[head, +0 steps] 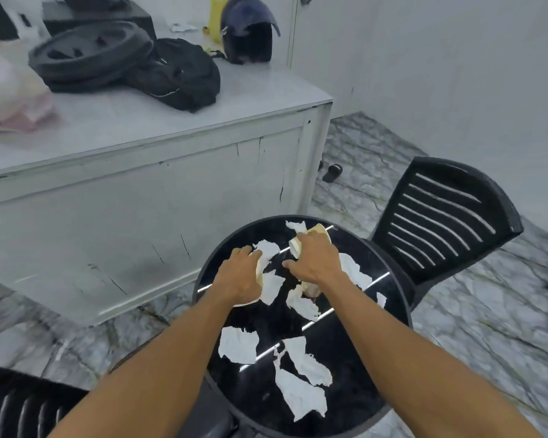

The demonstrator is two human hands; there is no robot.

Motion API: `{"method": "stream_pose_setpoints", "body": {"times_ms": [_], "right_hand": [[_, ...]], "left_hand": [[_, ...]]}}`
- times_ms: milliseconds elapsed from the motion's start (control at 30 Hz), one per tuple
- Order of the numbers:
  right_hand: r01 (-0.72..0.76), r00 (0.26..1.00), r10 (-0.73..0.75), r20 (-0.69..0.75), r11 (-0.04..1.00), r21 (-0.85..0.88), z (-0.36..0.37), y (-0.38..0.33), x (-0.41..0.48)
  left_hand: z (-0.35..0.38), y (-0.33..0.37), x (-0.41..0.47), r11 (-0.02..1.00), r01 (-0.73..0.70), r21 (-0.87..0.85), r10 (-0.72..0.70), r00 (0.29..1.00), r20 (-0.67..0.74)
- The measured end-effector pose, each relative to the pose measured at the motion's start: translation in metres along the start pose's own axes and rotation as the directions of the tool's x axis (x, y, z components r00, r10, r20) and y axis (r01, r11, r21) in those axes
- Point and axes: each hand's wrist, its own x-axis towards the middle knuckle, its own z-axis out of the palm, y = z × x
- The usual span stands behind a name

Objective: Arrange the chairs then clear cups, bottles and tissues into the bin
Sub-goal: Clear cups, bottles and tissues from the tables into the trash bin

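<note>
**Step in hand.** The clearing step appeared to be under way. One black slatted chair (pixel 440 216) stood against the far right edge of the round black tabletop (pixel 345 409). A second chair (pixel 19 409) showed only in part at the near left.

**Hand state.**
- The left hand (pixel 239 273) lay over a paper cup (pixel 259 278) tipped on its side. Its fingers (pixel 250 252) were curled round the cup wall.
- The right hand (pixel 314 260) was farther out. Its fingers (pixel 301 240) were curled down on a second cup (pixel 321 230) with a scrap of white tissue bunched against it, and the thumb was spread to the left.
- A third cup (pixel 310 289) lay just beneath the right wrist.

**Condition of the items.**
- The cups were cream-coloured paper and thin-walled. They would probably crush under a firm squeeze.
- The tissues (pixel 238 344) were torn, flat, irregular white pieces. They were scattered from the far rim to the near rim, some overlapping and some well apart.
- No bottle could be made out.

**Next move.** Both cups needed lifting clear and carrying to the bin, which was not in view and would have to be located first. The flat tissue pieces would then need pinching or sweeping together, since they lay tight on the glossy surface.
</note>
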Motion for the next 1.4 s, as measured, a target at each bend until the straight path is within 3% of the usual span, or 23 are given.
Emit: {"method": "stream_pose_setpoints", "body": {"times_ms": [200,367,567,667,800,967,1200,1400], "right_hand": [[0.033,0.987,-0.018,0.162,0.995,-0.091,0.025,0.034,0.092],[0.178,0.929,-0.101,0.355,0.965,-0.193,0.047,0.056,0.141],[0.066,0.912,-0.066,0.406,0.998,0.016,0.043,0.066,0.169],[0.126,0.855,-0.118,0.506,0.992,0.019,0.043,0.072,0.183],[0.295,0.772,-0.161,0.615,0.948,-0.122,0.055,0.078,0.188],[0.434,0.772,-0.254,0.582,0.880,-0.192,0.059,0.072,0.176],[0.507,0.808,-0.439,0.393,0.858,-0.083,0.005,0.013,0.152],[0.646,0.740,-0.610,0.285,0.762,-0.047,-0.022,-0.085,0.082]], "left_hand": [[0.018,0.005,0.052,0.982,0.175,0.067,-0.180,0.979,0.092],[0.035,0.001,0.066,0.955,0.287,0.075,-0.296,0.943,0.151],[0.039,-0.002,0.071,0.935,0.354,0.013,-0.351,0.922,0.164],[0.037,-0.003,0.069,0.928,0.373,-0.007,-0.368,0.918,0.152],[0.035,-0.003,0.067,0.923,0.383,-0.039,-0.376,0.919,0.122],[0.033,-0.001,0.058,0.914,0.394,-0.091,-0.388,0.918,0.079],[0.002,-0.001,0.020,0.903,0.409,-0.131,-0.420,0.905,-0.069],[-0.046,-0.024,-0.053,0.869,0.448,-0.208,-0.489,0.843,-0.225]]}}
